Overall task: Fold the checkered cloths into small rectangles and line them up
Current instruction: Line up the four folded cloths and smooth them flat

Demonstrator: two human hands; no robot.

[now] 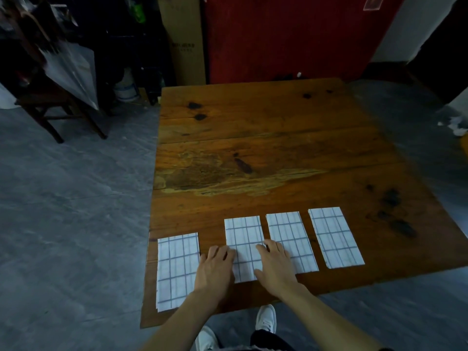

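1. Four folded white cloths with dark grid lines are lying in a row near the front edge of a worn brown wooden table (pixel 253 148).
2. The left hand (pixel 215 268) and the right hand (pixel 274 264) are pressing flat, fingers straight, gripping nothing, on the second folded checkered cloth (pixel 244 239).
3. The leftmost folded checkered cloth (pixel 176 269) is sitting lower and apart; sliding it up level, with even gaps, would tidy the line.

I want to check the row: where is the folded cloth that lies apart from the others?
In the head view, the separate cloth lies at the table's near left corner, left of the left hand.

White blue-gridded cloths (pixel 335 236), brown table (pixel 266 138)
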